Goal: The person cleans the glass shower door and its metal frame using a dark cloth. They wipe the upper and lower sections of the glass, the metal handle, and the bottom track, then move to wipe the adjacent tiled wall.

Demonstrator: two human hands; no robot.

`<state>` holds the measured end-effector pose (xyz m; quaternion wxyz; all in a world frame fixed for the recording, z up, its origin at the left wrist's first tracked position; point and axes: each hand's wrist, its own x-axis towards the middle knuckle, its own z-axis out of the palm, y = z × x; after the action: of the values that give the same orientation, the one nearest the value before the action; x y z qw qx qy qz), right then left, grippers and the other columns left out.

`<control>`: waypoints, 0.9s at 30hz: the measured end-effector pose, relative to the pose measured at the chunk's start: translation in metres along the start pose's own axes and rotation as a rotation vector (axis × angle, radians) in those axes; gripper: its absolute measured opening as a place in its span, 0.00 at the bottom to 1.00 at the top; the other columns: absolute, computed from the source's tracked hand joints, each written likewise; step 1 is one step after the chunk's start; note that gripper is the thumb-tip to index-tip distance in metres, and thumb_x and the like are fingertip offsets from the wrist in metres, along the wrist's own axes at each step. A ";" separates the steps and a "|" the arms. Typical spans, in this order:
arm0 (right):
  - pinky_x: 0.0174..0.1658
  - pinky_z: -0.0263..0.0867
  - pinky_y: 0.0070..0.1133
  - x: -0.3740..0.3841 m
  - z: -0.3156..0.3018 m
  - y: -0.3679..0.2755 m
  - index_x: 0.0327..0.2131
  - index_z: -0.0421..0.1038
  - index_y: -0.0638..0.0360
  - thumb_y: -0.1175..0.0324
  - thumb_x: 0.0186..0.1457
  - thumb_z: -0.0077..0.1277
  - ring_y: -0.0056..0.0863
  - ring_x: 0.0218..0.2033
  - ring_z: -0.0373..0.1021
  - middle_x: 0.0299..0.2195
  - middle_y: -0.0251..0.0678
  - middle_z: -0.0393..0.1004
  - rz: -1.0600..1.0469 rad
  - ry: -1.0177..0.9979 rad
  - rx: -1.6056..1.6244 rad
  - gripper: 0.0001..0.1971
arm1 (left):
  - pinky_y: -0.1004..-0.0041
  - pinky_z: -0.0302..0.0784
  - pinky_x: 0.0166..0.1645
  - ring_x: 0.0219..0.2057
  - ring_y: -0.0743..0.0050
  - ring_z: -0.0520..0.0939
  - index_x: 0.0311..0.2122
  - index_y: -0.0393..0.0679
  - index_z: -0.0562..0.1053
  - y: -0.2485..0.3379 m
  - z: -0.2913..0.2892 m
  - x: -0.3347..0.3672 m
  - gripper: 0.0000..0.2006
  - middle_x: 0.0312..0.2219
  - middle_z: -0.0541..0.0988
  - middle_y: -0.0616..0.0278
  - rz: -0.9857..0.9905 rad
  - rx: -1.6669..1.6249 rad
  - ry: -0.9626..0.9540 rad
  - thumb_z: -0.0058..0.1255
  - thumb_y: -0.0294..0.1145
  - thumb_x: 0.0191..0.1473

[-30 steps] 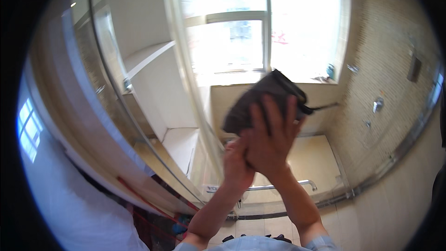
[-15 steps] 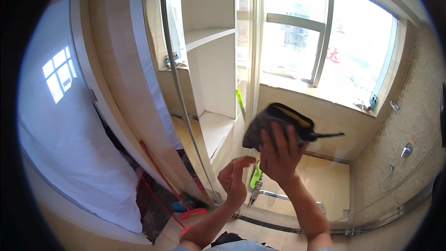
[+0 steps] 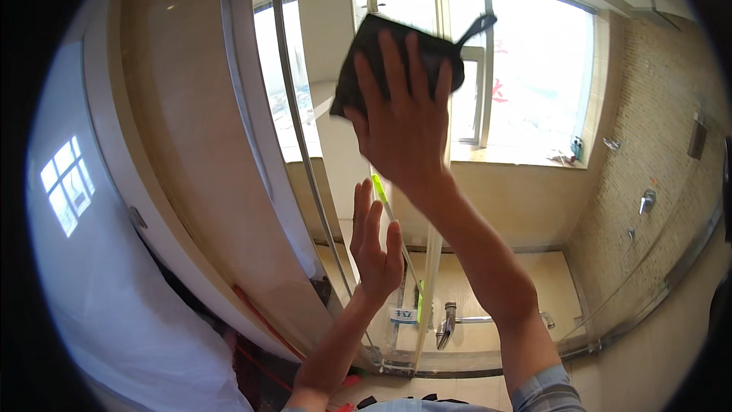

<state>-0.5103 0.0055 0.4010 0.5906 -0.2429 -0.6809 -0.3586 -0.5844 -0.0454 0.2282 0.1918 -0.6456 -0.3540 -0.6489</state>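
Raised in front of me, my right hand (image 3: pixel 404 118) has its fingers spread over a black folded cloth (image 3: pixel 362 95) with a loop strap at its upper right corner. The hand holds the cloth up against the clear glass panel (image 3: pixel 435 259), in line with the window behind. Lower and to the left is my left hand (image 3: pixel 375 252), empty, with its fingers stretched upward close to the glass. Whether its fingers touch the pane I cannot tell.
A chrome door handle (image 3: pixel 448 326) juts from the glass below my right forearm. Behind the glass stands a pole with a bright green grip (image 3: pixel 379 188). A shower mixer (image 3: pixel 647 201) is on the right wall. At lower left, a red pole (image 3: pixel 267 324) leans near white sheeting (image 3: pixel 145 320).
My right hand has moved up and left with the cloth, its fingers now spread. My left hand has risen and its curled fingers have straightened. The view has shifted too.
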 end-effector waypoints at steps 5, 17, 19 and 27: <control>0.64 0.40 0.56 0.047 0.009 -0.009 0.61 0.64 0.53 0.52 0.52 0.57 0.58 0.67 0.48 0.67 0.55 0.49 0.115 0.097 -0.143 0.34 | 0.52 0.56 0.68 0.67 0.42 0.58 0.62 0.40 0.61 -0.016 -0.023 0.018 0.22 0.65 0.59 0.43 -0.034 -0.025 -0.070 0.42 0.36 0.66; 0.61 0.41 0.60 0.003 0.001 -0.020 0.61 0.65 0.50 0.51 0.50 0.58 0.58 0.67 0.47 0.66 0.53 0.50 0.092 0.008 -0.220 0.35 | 0.57 0.56 0.68 0.68 0.48 0.58 0.61 0.38 0.62 -0.029 -0.052 0.015 0.21 0.66 0.59 0.48 -0.111 -0.102 -0.103 0.42 0.36 0.66; 0.62 0.41 0.59 0.051 0.007 -0.002 0.59 0.68 0.48 0.50 0.50 0.58 0.55 0.66 0.49 0.66 0.52 0.52 0.027 0.124 -0.232 0.32 | 0.54 0.56 0.68 0.68 0.42 0.57 0.59 0.37 0.63 -0.026 -0.058 0.019 0.20 0.65 0.59 0.44 -0.131 -0.146 -0.119 0.45 0.29 0.63; 0.64 0.43 0.56 0.142 0.000 -0.028 0.57 0.69 0.56 0.54 0.52 0.56 0.52 0.66 0.49 0.64 0.48 0.56 -0.156 0.154 -0.095 0.29 | 0.57 0.58 0.67 0.66 0.47 0.61 0.59 0.38 0.64 -0.030 -0.062 0.010 0.20 0.64 0.62 0.44 -0.180 -0.197 -0.107 0.45 0.29 0.63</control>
<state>-0.5577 -0.0253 0.5343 0.5994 -0.1888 -0.6325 -0.4528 -0.6504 -0.0671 0.2371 0.0491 -0.6607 -0.3548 -0.6597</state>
